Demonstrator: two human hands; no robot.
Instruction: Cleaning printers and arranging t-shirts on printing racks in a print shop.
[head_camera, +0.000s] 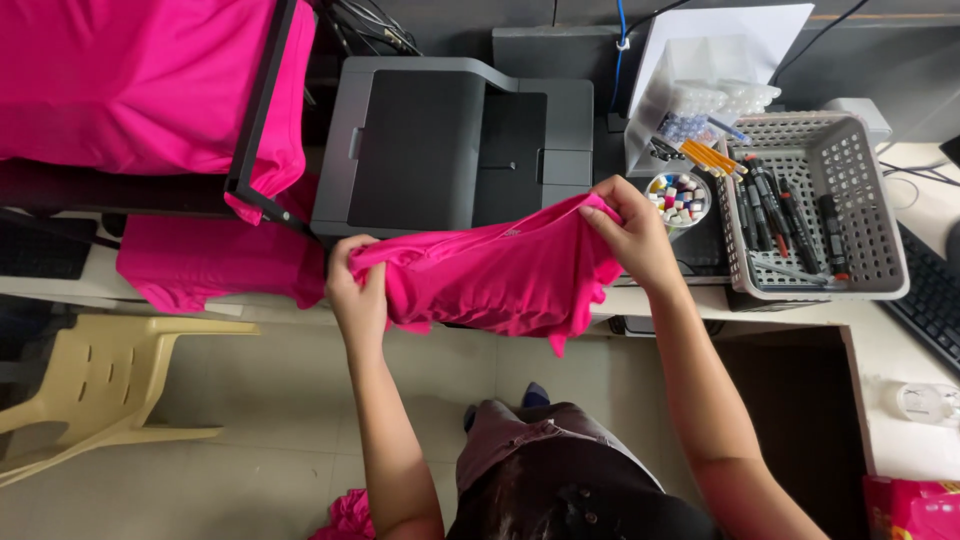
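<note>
Your left hand (355, 285) and right hand (628, 232) each pinch the bunched pink shirt (490, 275); it's not yet spread flat.

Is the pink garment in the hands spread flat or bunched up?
Bunched: the pink garment hangs gathered in folds between the left hand and right hand, off any surface.

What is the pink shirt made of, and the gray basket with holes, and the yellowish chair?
The pink shirt, gripped by the left hand and right hand, looks like thin, soft knit cloth: it bunches and drapes. The gray basket looks like hard matte plastic, with molded holes. The chair seems to be molded plastic too, smooth and slightly shiny.
</note>
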